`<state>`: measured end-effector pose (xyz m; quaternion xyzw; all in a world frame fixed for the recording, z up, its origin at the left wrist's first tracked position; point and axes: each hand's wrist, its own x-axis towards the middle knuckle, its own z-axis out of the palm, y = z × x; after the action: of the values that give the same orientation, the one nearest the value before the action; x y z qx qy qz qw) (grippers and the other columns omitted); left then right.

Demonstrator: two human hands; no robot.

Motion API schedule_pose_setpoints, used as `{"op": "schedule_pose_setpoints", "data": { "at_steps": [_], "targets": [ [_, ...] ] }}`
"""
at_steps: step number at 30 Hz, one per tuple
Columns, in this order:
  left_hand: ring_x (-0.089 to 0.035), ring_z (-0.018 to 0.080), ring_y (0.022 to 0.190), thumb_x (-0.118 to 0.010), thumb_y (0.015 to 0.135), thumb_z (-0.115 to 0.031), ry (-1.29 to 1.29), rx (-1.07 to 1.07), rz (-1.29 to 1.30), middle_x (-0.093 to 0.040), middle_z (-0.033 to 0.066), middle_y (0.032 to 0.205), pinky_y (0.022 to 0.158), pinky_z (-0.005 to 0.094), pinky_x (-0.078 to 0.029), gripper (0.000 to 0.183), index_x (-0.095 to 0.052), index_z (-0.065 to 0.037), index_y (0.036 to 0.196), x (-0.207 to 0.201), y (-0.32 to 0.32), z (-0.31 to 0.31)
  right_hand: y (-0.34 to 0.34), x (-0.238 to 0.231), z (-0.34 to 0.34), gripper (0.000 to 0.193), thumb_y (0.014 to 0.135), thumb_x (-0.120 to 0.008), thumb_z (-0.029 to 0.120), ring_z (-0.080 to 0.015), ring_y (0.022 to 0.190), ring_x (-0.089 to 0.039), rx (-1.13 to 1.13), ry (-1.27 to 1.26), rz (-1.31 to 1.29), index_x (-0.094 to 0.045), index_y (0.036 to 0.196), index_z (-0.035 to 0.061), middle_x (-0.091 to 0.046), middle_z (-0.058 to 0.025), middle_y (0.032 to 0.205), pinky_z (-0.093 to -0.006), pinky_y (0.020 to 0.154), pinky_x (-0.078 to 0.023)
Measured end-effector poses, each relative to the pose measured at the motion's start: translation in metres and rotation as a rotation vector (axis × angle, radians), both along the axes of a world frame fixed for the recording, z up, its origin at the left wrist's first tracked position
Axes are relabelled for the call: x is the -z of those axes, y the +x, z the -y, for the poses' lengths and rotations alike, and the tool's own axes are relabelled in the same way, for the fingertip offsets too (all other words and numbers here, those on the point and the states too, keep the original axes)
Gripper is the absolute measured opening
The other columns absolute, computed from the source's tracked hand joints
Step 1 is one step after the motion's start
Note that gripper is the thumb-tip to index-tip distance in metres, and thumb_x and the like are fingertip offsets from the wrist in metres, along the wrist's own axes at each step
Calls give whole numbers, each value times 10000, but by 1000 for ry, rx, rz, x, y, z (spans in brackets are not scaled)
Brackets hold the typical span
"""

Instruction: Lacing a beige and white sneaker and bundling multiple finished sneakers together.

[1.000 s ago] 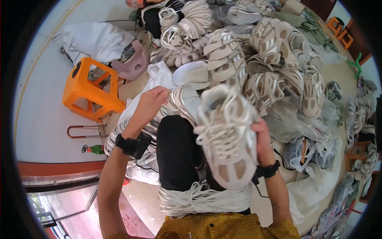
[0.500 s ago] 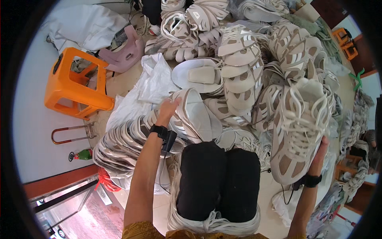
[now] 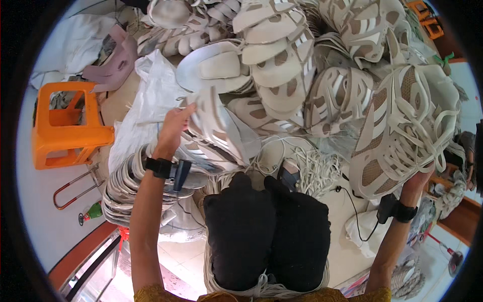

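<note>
My left hand (image 3: 174,130) grips the edge of an unlaced beige-and-white shoe upper (image 3: 214,126) at the end of a row of nested uppers (image 3: 132,183). Its fingertips are partly hidden behind the upper. Over on the right, my right hand (image 3: 418,182) is closed round the underside of a laced shoe upper (image 3: 390,133) with brown mesh panels and loose cream laces. That upper is held tilted above the floor, and most of the right fingers are out of sight behind it. Both wrists wear black straps with small black devices.
Stacked uppers (image 3: 279,65) fill the far middle, beside white insole-like pieces (image 3: 206,68). Loose laces (image 3: 314,171) lie beyond my black-clad knees (image 3: 241,231). At left stand an orange stool (image 3: 70,133) and a white sack (image 3: 146,90). A black cable (image 3: 358,216) hangs near my right wrist.
The laced upper in my right hand has moved right and turned, its toe now pointing lower left. My left hand has tilted the unlaced upper more upright. The whole view has shifted.
</note>
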<state>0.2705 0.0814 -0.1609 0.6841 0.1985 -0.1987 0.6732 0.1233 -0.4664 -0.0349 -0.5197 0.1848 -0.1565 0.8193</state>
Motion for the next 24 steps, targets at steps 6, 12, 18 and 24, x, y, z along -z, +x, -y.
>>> {"op": "schedule_pose_setpoints", "data": {
  "at_steps": [6,12,18,24],
  "targets": [
    [-504,90,666,-576,775,-277,-84,74,43,-525,5,709,581,223,-413,235,-574,-46,817,14,6,62,37,38,-67,568,580,-564,56,-233,998,-515,-255,-134,-73,-461,1134,-17,-529,-112,1094,-358,852,-432],
    [-501,344,905,-661,657,-351,858,580,635,-518,196,975,775,402,-412,568,-474,1,1061,43,-15,81,27,70,-134,476,488,-595,-1,-187,767,-594,-418,-198,-356,-573,962,-47,-619,-88,899,-286,723,-462],
    [-520,323,792,-650,675,-335,961,490,908,-545,165,823,713,357,-424,446,-516,17,914,19,11,112,13,85,-128,391,541,-668,-7,-129,722,-561,-474,-189,-397,-610,927,-21,-618,-40,841,-258,681,-446],
    [-492,108,564,-637,700,-261,188,580,251,-509,65,567,542,287,-399,262,-563,-13,660,-18,-4,82,14,99,-135,309,576,-647,-38,-100,664,-549,-506,-305,-469,-632,883,-4,-622,-25,788,-226,621,-435]
  ]
}}
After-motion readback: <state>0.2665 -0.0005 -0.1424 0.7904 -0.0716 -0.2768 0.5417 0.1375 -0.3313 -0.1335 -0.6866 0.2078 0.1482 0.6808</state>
